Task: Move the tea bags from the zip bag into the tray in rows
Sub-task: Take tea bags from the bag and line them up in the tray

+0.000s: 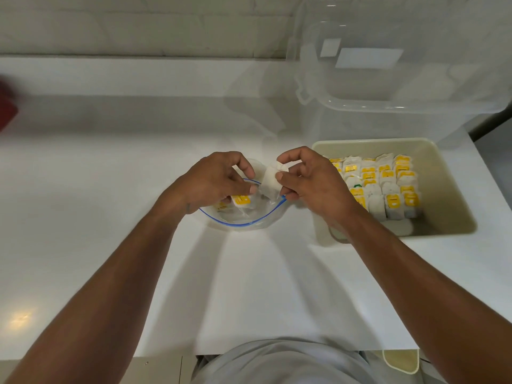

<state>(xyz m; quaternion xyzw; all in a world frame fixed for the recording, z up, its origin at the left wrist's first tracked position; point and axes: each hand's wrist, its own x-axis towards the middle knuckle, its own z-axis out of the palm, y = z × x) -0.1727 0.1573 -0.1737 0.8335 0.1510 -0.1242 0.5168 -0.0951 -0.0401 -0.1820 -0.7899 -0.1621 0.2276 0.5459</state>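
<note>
A clear zip bag [249, 217] with a blue seal lies open on the white counter in the middle. Inside it are a few tea bags with yellow tags [241, 201]. My left hand [219, 181] reaches into the bag's mouth, its fingers curled round a tea bag there. Just above the bag's right edge my right hand [307, 178] pinches a white tea bag [271, 182] between thumb and fingers. To the right stands a cream tray [454, 189] that holds several rows of tea bags [382, 184] with yellow tags.
A large clear plastic box [401, 65] stands at the back right, behind the tray. A dark red object [7, 106] shows at the left edge. The counter's front edge [166, 353] runs close to my body.
</note>
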